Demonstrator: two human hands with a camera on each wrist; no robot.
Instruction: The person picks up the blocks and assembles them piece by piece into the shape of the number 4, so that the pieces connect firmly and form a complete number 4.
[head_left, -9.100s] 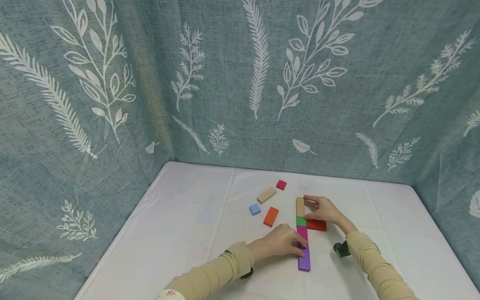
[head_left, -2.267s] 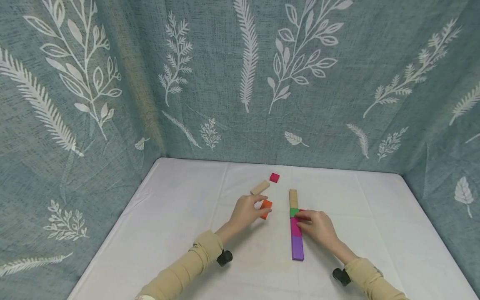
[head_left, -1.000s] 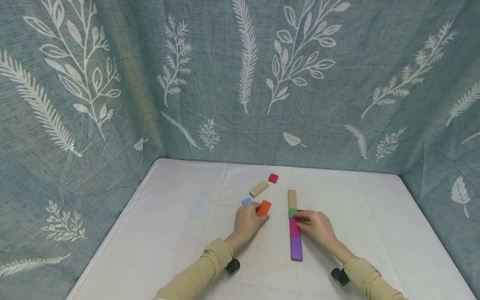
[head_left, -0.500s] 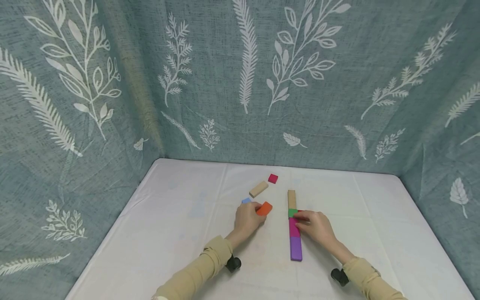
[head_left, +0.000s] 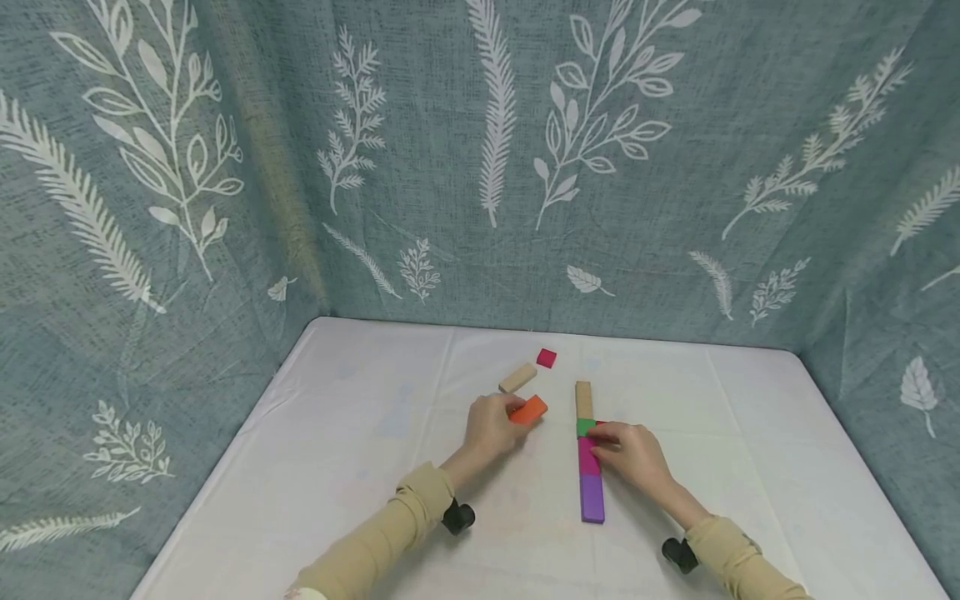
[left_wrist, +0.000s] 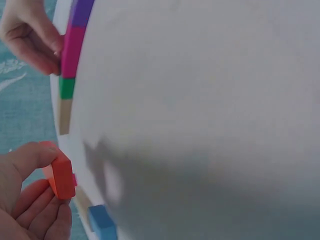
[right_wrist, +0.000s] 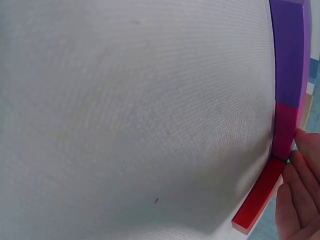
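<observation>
My left hand [head_left: 491, 428] pinches an orange block [head_left: 529, 409] between thumb and fingers. The left wrist view has this block [left_wrist: 62, 177] raised above the cloth. A straight row of blocks lies to its right: natural wood [head_left: 583, 400], green [head_left: 586, 427], magenta [head_left: 588, 456] and purple [head_left: 592, 498]. At the magenta block's right side, near the green one, rest the fingertips of my right hand [head_left: 635, 457]. A red block [right_wrist: 259, 195] branches off the row, mostly covered by that hand in the head view.
Behind my left hand lie a loose natural wood block [head_left: 517, 378] and a small crimson block [head_left: 547, 358]. A blue block [left_wrist: 102, 222] shows only low in the left wrist view. A white cloth [head_left: 337, 433] covers the table; patterned curtains [head_left: 480, 283] enclose it.
My left hand has taken hold of the orange block, turned it and shifted it slightly away from me. Earlier it touched the row. My right hand moved down from the natural wood block, then stayed still.
</observation>
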